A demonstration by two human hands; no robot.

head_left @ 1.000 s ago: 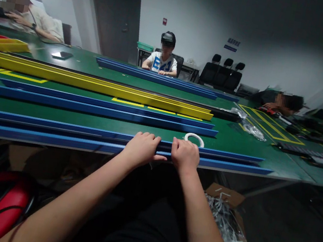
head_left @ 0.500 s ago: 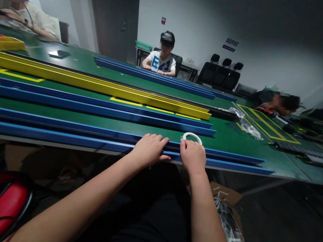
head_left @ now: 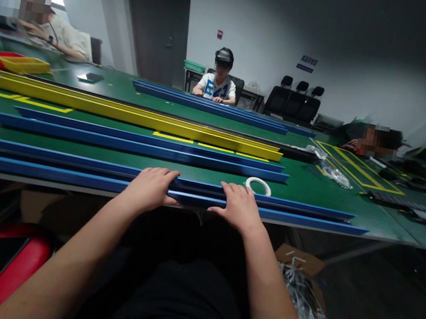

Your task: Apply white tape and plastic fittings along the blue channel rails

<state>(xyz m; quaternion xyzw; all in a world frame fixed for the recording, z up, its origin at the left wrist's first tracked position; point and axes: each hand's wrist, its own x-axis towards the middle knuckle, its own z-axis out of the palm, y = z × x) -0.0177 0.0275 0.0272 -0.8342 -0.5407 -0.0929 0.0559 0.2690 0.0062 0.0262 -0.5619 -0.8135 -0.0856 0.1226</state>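
Note:
A long blue channel-shaped rail lies along the front edge of the green table, its two raised sides running left to right. My left hand grips it left of the middle, fingers over the far side and thumb at the near side. In the same manner my right hand clasps the rail a short way to the right. A stretch of rail shows between the two thumbs. Just behind my right hand, a white ring like a tape roll lies flat on the table.
Beyond lie another blue rail, a yellow rail and more blue rails. Red and yellow trays sit at the left. Below the edge are a carton of white strips and a red seat. Several people sit around.
My left hand has slid left along the rail, and my right hand has shifted slightly left, off the white ring. The gap between my hands is wider. The view has shifted a little.

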